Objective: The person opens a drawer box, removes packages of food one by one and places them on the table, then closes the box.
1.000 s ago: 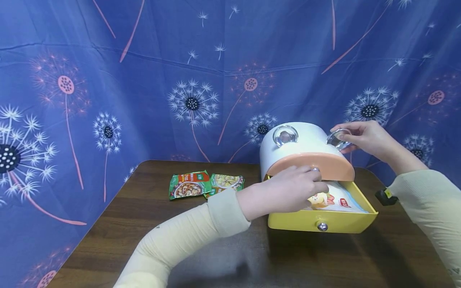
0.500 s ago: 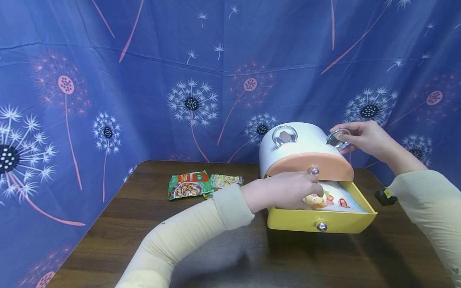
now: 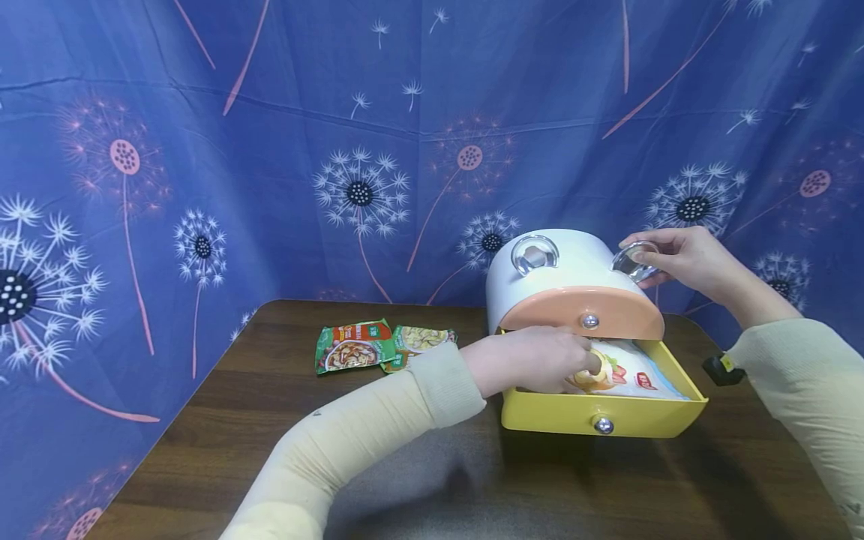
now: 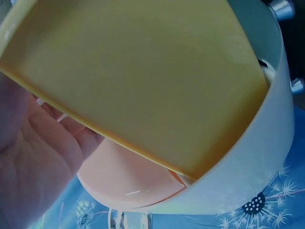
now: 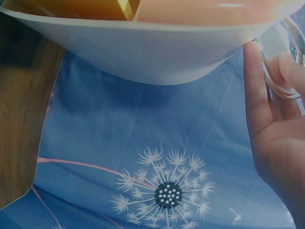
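A white rounded cabinet has a peach upper drawer front and a pulled-out yellow drawer. Inside the yellow drawer lies a white printed food bag. My left hand reaches over the drawer's left wall, its fingers down at the bag's left part. The fingertips are hidden, so a grip on the bag cannot be made out. In the left wrist view, the left hand lies behind the drawer's edge. My right hand pinches the silver round ornament at the cabinet's top right.
Two food packets, one red and green and one green and yellow, lie left of the cabinet on the wooden table. Another silver ornament sits on the cabinet's top left. A blue dandelion-print curtain hangs behind.
My left hand has moved from the peach drawer's knob down into the yellow drawer, uncovering the knob. The right hand stays on the silver ornament.
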Available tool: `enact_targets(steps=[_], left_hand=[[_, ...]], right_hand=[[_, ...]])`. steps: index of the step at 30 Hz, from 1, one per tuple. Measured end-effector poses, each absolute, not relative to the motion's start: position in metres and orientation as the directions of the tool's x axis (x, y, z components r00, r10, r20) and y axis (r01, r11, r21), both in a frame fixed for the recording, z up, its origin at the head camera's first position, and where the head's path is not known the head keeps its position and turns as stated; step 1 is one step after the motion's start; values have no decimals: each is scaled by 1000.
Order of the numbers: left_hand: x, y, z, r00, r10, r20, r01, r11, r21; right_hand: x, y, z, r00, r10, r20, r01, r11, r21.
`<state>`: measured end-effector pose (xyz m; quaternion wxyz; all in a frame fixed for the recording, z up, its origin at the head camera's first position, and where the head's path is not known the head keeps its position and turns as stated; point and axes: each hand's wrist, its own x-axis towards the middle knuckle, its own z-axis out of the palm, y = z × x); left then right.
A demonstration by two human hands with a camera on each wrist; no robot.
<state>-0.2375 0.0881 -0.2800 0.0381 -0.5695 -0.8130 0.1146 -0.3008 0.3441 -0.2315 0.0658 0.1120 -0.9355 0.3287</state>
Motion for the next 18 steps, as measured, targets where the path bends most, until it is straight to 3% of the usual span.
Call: enact_targets(steps=[11, 18], left_hand=[[-242, 91, -279, -332, 938, -99, 915, 295, -274], [-246, 88, -286, -256, 963, -78, 885, 201, -419]], right_hand=[[-300, 344, -231, -966, -162, 199, -250, 771, -586], [-302, 344, -233, -963, -164, 213, -259, 777, -573]])
